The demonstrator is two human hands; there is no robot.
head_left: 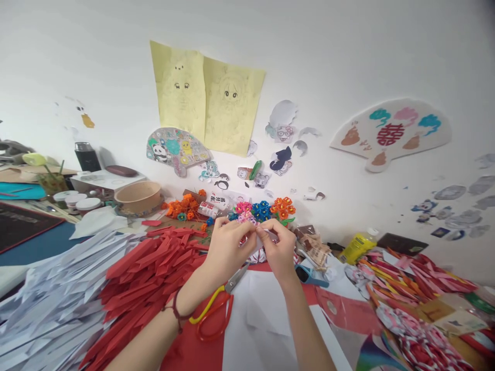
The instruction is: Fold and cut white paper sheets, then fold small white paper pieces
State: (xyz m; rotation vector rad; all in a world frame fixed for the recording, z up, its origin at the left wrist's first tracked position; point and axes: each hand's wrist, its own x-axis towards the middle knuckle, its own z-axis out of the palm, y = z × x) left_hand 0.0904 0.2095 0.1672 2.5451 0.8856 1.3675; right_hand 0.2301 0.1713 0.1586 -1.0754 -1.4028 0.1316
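My left hand (232,242) and my right hand (277,247) meet in front of me, raised above the work surface. Thumb and fingers of each are pinched together, fingertips almost touching. What they pinch is small and mostly hidden; a pale bit shows near the right fingers. Below my left hand lie scissors (211,314) with one yellow and one red handle, blades pointing away from me. White paper sheets (266,304) lie beneath my hands on a red surface (185,345). Behind my fingertips stand pink, blue and orange craft flowers (284,208).
Folded red paper strips (154,273) and white strips (69,299) are heaped at left. A round tub (138,196) stands behind them. On the right are a yellow bottle (358,247), a blue-strapped watch (311,276) and piles of coloured strips (421,273). A wall rises behind.
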